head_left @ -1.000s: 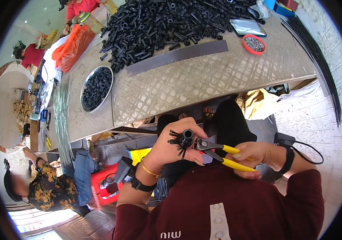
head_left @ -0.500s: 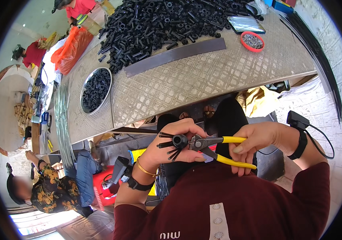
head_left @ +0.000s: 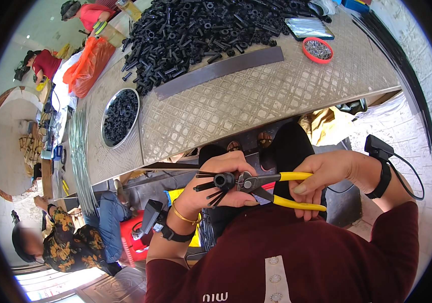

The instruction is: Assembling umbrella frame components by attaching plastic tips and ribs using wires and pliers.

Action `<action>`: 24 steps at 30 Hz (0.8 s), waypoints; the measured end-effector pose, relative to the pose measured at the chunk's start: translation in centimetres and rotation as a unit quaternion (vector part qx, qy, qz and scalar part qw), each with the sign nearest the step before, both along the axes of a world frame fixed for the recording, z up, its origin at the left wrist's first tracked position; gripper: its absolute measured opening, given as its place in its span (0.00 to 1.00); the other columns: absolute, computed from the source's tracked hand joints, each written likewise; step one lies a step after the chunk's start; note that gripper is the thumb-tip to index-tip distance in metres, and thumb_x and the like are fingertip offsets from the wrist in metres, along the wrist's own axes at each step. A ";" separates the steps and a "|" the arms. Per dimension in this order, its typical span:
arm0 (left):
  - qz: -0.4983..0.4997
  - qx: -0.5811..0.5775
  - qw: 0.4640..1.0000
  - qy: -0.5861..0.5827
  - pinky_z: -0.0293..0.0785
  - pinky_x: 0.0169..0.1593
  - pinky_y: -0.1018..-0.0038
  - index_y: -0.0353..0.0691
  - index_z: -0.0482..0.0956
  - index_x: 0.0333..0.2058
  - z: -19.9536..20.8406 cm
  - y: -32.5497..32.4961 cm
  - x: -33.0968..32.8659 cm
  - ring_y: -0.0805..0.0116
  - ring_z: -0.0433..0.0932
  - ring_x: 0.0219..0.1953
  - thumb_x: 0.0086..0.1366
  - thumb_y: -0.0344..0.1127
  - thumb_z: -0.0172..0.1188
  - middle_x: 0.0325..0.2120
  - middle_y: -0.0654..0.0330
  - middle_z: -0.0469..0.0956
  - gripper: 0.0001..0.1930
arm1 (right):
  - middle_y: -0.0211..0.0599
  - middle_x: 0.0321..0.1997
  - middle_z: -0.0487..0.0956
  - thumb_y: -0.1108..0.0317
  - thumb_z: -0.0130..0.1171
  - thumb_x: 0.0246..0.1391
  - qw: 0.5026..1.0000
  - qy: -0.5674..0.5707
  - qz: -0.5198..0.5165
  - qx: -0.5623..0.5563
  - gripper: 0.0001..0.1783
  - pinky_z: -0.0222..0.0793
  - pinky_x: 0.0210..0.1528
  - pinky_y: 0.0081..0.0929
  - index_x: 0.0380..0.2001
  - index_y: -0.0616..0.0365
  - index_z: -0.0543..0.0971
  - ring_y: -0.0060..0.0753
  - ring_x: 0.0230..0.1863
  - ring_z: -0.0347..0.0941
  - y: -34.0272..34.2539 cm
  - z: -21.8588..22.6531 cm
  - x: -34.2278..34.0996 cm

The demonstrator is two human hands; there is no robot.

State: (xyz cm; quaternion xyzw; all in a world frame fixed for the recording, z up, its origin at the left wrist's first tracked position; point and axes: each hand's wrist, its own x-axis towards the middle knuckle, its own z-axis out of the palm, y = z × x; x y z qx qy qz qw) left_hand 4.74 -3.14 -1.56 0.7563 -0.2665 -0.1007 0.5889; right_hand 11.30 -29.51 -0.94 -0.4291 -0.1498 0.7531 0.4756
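Note:
My left hand (head_left: pixel 233 162) is closed around a black plastic tube (head_left: pixel 224 180), its round open end facing up. Several thin black rods (head_left: pixel 205 186) fan out from between my fingers on the tube's left side. In my right hand (head_left: pixel 322 171) are pliers with yellow handles (head_left: pixel 299 204), the fingers wrapped round the spread grips. The pliers' steel head (head_left: pixel 247 182) lies against the tube's right side, by my left fingers and thumb. Whatever sits between the jaws is too small to make out. Both hands are above my lap, in front of the table.
The patterned table (head_left: pixel 256 96) bears a heap of black plastic tubes (head_left: pixel 200 35), a flat dark bar (head_left: pixel 221 72), a metal bowl of small black rings (head_left: pixel 120 118) and a red dish of small metal pieces (head_left: pixel 318 50). Long wires (head_left: pixel 80 156) overhang its left end. A person (head_left: pixel 74 235) sits at left.
The tube and rods have shifted slightly left with my left hand. The pliers stay at the tube's right side, their handles spread about as before. The view has moved a little.

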 end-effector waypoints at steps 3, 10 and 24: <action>-0.002 -0.007 1.000 0.011 0.61 0.28 0.74 0.38 0.78 0.31 0.1 0.1 0.0 0.67 0.66 0.24 0.37 0.40 0.74 0.21 0.62 0.69 0.21 | 0.53 0.38 0.77 0.59 0.47 0.60 1.000 -0.002 0.003 0.005 0.17 0.77 0.38 0.32 0.36 0.66 0.70 0.43 0.37 0.78 0.1 -0.1 0.0; 0.010 -0.024 0.999 0.045 0.61 0.28 0.74 0.38 0.78 0.31 0.3 0.0 -0.1 0.67 0.67 0.24 0.38 0.40 0.74 0.21 0.62 0.69 0.21 | 0.49 0.35 0.77 0.58 0.47 0.59 0.999 -0.021 0.011 0.027 0.17 0.77 0.36 0.30 0.36 0.65 0.70 0.39 0.34 0.78 0.2 -0.6 0.3; 0.044 -0.063 0.994 0.083 0.59 0.29 0.77 0.37 0.79 0.30 0.8 0.2 -0.2 0.73 0.65 0.25 0.40 0.44 0.71 0.22 0.65 0.69 0.21 | 0.32 0.25 0.74 0.51 0.45 0.61 0.998 -0.036 -0.032 0.046 0.21 0.68 0.22 0.17 0.41 0.60 0.70 0.20 0.23 0.71 0.7 -0.8 -2.0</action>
